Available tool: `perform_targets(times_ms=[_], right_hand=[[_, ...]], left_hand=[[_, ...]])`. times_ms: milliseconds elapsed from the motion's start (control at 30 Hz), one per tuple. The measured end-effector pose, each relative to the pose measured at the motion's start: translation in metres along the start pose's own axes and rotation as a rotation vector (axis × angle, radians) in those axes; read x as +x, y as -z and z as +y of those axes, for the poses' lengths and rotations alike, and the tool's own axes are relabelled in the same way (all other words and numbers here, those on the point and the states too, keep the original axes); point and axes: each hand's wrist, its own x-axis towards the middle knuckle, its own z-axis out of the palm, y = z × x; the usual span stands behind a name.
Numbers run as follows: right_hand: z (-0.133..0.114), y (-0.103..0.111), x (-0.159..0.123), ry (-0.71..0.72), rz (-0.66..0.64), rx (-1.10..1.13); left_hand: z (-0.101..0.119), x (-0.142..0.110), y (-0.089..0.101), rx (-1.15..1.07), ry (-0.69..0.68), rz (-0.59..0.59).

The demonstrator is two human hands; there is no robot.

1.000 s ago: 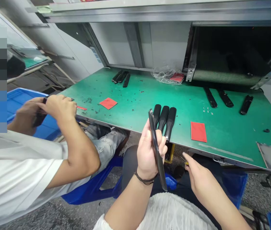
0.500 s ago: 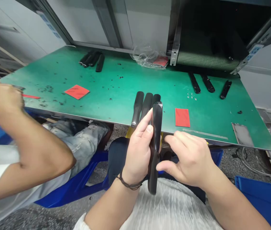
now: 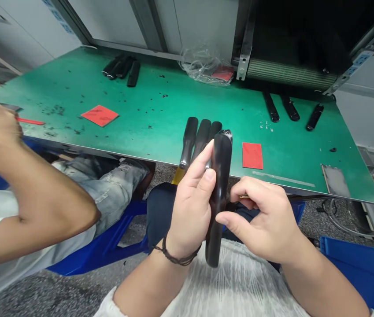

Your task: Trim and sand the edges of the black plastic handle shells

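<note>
My left hand is closed round a long, glossy black plastic handle-like part, held upright at a slant over my lap. Its upper end shows a shiny, uneven opening. At the part's right side is my right hand, with the thumb tip at its edge and the fingers curled. A small yellowish bit of something shows between those fingers; the rest is hidden. Behind the held part, several similar black handle parts lie side by side at the table's front edge.
The green table bears a red square pad, another red pad, black parts at right and more at back left. A clear plastic bag lies by the conveyor. A co-worker's arm is at left.
The black part has been turned about its length, so a broader face shows. My right fingers have curled in more, and the view has shifted slightly.
</note>
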Motion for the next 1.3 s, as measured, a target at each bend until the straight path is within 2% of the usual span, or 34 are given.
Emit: perform_targets(times_ms=[200, 333, 467, 700, 867, 967, 1100, 1300], right_hand=[[0.001, -0.004, -0.001, -0.408, -0.100, 0.577], [0.004, -0.007, -0.005, -0.527, -0.139, 0.737], [0.003, -0.008, -0.004, -0.533, -0.144, 0.767], [-0.001, -0.006, -0.004, -0.465, -0.184, 0.666], [0.003, -0.006, -0.006, -0.500, -0.226, 0.684], [0.005, -0.006, -0.007, -0.467, -0.224, 0.692], [0.005, -0.008, -0.009, -0.402, -0.194, 0.591], [0.010, -0.008, -0.015, -0.448, -0.236, 0.593]], left_hand=[[0.002, -0.002, -0.004, -0.059, 0.054, -0.002], [0.000, -0.001, -0.004, -0.071, 0.086, -0.014], [0.000, -0.001, -0.003, -0.133, 0.131, -0.022], [0.004, -0.001, -0.002, -0.167, 0.211, 0.000], [0.004, -0.002, -0.001, -0.187, 0.220, -0.016], [0.003, -0.002, -0.002, -0.209, 0.231, -0.019], [0.001, 0.000, -0.002, -0.210, 0.261, -0.009], [-0.002, 0.003, -0.003, -0.246, 0.255, 0.025]])
